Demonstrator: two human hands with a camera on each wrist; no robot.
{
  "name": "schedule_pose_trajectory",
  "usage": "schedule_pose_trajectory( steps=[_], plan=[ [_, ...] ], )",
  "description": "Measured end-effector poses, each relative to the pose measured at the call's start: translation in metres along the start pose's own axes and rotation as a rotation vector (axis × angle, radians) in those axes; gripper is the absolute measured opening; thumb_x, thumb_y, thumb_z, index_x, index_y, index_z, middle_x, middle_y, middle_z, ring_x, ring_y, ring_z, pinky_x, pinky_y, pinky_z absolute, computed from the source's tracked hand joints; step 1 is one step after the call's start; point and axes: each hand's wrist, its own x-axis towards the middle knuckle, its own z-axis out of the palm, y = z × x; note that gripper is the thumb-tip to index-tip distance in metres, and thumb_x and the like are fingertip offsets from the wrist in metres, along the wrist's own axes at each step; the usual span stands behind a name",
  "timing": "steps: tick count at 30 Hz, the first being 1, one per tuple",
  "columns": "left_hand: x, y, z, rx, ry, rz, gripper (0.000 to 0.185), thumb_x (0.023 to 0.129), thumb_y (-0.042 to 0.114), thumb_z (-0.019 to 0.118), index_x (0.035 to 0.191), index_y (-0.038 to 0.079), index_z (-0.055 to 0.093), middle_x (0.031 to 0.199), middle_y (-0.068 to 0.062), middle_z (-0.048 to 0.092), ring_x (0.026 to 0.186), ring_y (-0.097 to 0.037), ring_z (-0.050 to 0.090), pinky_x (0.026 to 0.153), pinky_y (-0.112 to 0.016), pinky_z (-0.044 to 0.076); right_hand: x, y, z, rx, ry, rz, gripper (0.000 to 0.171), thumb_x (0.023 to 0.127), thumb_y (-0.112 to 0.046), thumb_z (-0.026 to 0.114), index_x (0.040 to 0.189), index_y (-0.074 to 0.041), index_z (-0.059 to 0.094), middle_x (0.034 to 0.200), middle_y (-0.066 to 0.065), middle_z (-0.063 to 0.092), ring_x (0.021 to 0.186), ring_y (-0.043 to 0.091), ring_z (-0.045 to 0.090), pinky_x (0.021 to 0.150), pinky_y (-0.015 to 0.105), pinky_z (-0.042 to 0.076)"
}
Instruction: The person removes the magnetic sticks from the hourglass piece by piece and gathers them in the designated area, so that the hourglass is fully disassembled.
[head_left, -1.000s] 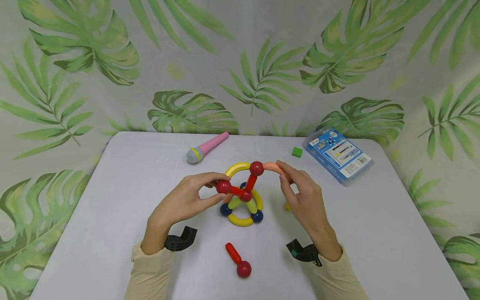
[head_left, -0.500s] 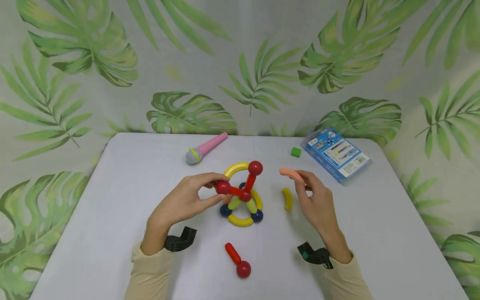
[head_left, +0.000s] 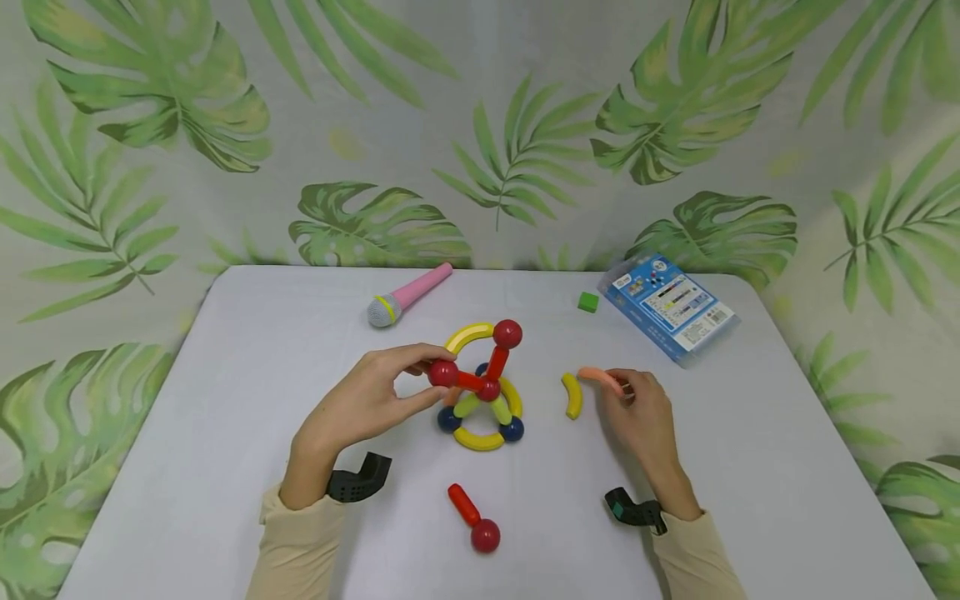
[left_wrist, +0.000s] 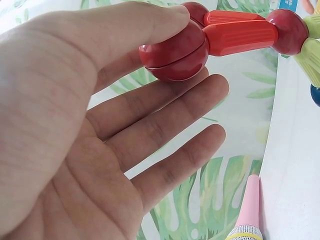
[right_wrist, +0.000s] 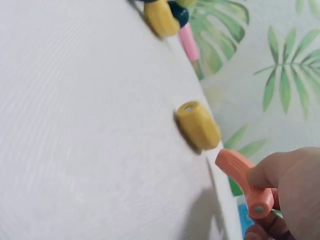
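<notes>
My left hand [head_left: 382, 392] pinches a red ball [head_left: 443, 373] at one end of a magnetic stick-and-ball structure [head_left: 489, 390]. In the left wrist view the thumb lies over that red ball [left_wrist: 175, 52], the other fingers spread below it. The structure has a ring base of yellow curved sticks and dark blue balls, light green sticks rising to a central red ball, and red sticks branching off. A second red ball [head_left: 507, 333] tops it, joined to a yellow curved stick. To the right, my right hand [head_left: 641, 417] pinches an orange curved stick [right_wrist: 235, 167], apart from the structure.
A loose yellow curved stick [head_left: 572, 396] lies left of the right hand. Nearer me lies a red stick joined to a red ball [head_left: 485, 536]. Toward the back are a pink toy microphone [head_left: 411, 293], a green block [head_left: 588, 302] and a blue package [head_left: 671, 307].
The orange curved stick has come away from the upper red ball. My right hand has carried it right and nearer me, uncovering the loose yellow stick. The left hand keeps its hold.
</notes>
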Motion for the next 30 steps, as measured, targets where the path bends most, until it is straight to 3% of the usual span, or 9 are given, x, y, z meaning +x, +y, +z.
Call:
schedule_pose_trajectory(
  steps=[6,12,16,30],
  plan=[
    [0.0,-0.001,0.0,-0.001,-0.001,0.004,0.043,0.091,0.018,0.082,0.131,0.013,0.067,0.116,0.006,0.073,0.101,-0.012,0.066,0.091,-0.034,0.057,-0.001,0.008,0.005,-0.076,-0.071,0.046,0.031,0.097,-0.017,0.07,0.119,0.005,0.068,0.087,0.014,0.064,0.074,0.024,0.053,0.063,0.031,0.041],
    [0.0,-0.001,0.0,-0.006,0.004,0.003,0.043,0.09,0.018,0.082,0.13,0.014,0.068,0.116,0.007,0.073,0.101,-0.012,0.065,0.091,-0.035,0.057,-0.001,0.006,0.001,-0.083,-0.191,0.027,0.042,0.102,-0.027,0.064,0.135,-0.001,0.063,0.089,0.01,0.068,0.073,0.019,0.055,0.061,0.028,0.043],
    [0.0,-0.002,0.0,-0.009,0.005,0.004,0.043,0.09,0.016,0.082,0.131,0.014,0.067,0.116,0.008,0.073,0.101,-0.012,0.066,0.091,-0.035,0.057,-0.003,0.004,-0.002,-0.085,-0.251,-0.005,0.04,0.103,-0.025,0.063,0.136,-0.003,0.064,0.088,0.008,0.068,0.07,0.016,0.055,0.058,0.027,0.043],
    [0.0,-0.001,-0.001,-0.015,-0.003,-0.016,0.044,0.091,0.019,0.082,0.131,0.012,0.067,0.118,0.006,0.073,0.102,-0.013,0.066,0.092,-0.037,0.057,-0.01,-0.001,-0.006,-0.05,-0.284,0.003,0.036,0.101,-0.016,0.063,0.134,0.0,0.063,0.093,0.01,0.071,0.074,0.017,0.057,0.063,0.026,0.048]
  ],
)
